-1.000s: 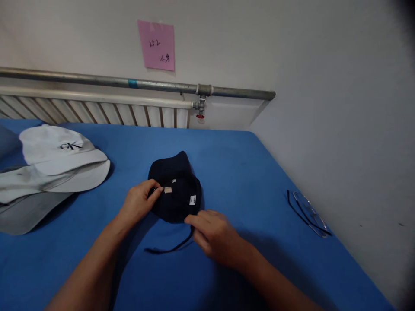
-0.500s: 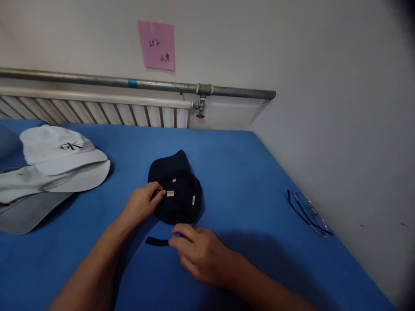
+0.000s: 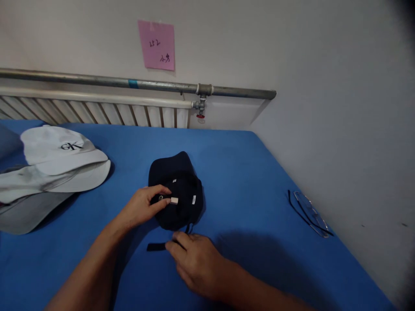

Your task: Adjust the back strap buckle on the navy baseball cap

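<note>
A dark navy cap [image 3: 191,185] lies with its inside facing up on the blue surface, its brim pointing away. My left hand [image 3: 145,204] reaches over its left side, thumb and forefinger apart beside a small beige label [image 3: 174,201] inside the cap. Just below the cap, my right hand [image 3: 196,259] pinches the dark strap [image 3: 156,247], whose free end sticks out to the left of the fingers.
White and grey caps [image 3: 65,151] lie overlapped at the left. Eyeglasses [image 3: 311,216] rest near the right edge of the blue sheet [image 3: 233,168]. Behind are a radiator [image 3: 123,113], a pipe with a valve, and a pink note [image 3: 157,45] on the wall.
My left thumb and forefinger have spread apart and shifted slightly right. The right hand has moved slightly down with the strap, and the cap has shifted slightly toward me.
</note>
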Tool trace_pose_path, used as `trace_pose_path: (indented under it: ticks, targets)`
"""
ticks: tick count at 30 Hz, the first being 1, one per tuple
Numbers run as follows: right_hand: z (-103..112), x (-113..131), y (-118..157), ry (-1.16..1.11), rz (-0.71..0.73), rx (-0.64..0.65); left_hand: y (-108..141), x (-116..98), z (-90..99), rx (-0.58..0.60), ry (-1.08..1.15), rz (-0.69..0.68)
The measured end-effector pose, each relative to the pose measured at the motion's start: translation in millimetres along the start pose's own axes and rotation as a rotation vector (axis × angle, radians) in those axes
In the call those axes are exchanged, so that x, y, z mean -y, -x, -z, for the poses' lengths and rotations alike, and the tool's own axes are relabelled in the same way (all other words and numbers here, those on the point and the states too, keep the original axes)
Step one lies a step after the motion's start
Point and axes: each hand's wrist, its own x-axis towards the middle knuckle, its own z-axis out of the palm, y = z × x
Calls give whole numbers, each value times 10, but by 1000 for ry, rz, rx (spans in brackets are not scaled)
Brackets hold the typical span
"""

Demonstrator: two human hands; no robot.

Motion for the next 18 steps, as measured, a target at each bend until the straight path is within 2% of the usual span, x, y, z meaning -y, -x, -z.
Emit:
trace_pose_path:
  ticks: [4, 8, 12, 15, 18]
  targets:
    - [-4, -10, 2, 67, -12, 25, 2, -18, 25, 62, -53, -39]
    - [46, -38, 12, -57, 6, 8, 7, -12, 34, 126, -7, -46]
    - [152, -35, 21, -335, -48, -138, 12, -8, 48, 161, 83, -45]
    - [219, -58, 19, -474, -153, -278, 14, -27, 58, 171, 125, -16]
    - [241, -124, 14, -553, -277, -340, 18, -49, 58, 174, 155, 25]
